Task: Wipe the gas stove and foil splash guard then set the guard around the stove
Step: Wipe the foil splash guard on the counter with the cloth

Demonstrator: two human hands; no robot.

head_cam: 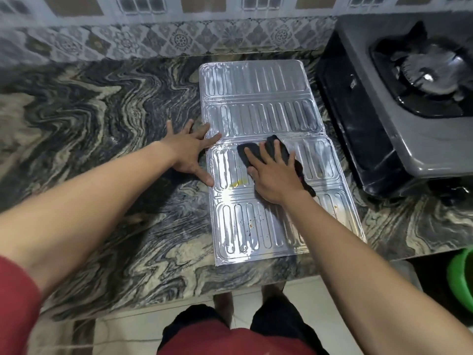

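Observation:
The silver foil splash guard point(258, 103) lies flat and unfolded on the marbled countertop point(102, 155), left of the grey gas stove point(399, 129). My right hand point(276, 178) presses a black cloth point(277, 149) flat onto the guard's near panel. A yellow stain point(236, 184) and small brown specks mark that panel. My left hand point(190, 152) rests spread on the counter, its fingertips touching the guard's left edge at the fold. The stove's black burner grate point(425, 75) shows at the upper right.
A patterned tile wall point(179, 39) runs along the back of the counter. A green basin point(460, 275) sits below the counter edge at the right. My legs and the pale floor tiles point(143, 329) show beneath the front edge.

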